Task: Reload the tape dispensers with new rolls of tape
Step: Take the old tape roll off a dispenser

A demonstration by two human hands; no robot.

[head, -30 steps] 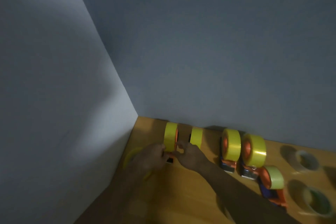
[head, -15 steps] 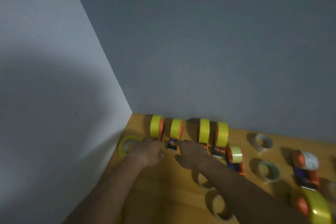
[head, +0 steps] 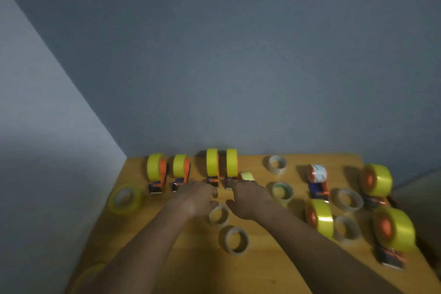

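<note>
Several orange dispensers loaded with yellow tape stand in a row at the back of the wooden table (head: 167,262); the leftmost (head: 156,172) is near the corner, another (head: 212,166) stands mid-row. My left hand (head: 196,194) and my right hand (head: 250,196) hover side by side just in front of that row, fingers extended, holding nothing. My right hand partly covers a dispenser with a pale yellow roll (head: 247,176). A dispenser carrying a white roll (head: 317,174) stands to the right. More yellow-loaded dispensers (head: 319,217) sit at the right.
Empty cardboard cores lie scattered: two (head: 218,216) (head: 236,241) below my hands, others (head: 276,163) further right. A loose yellow roll (head: 125,198) lies flat at the left by the wall. Grey walls close the table at the back and left.
The view has swung right and down, showing more of the table. Both hands have drawn back from the left-hand dispensers toward the middle of the row.
</note>
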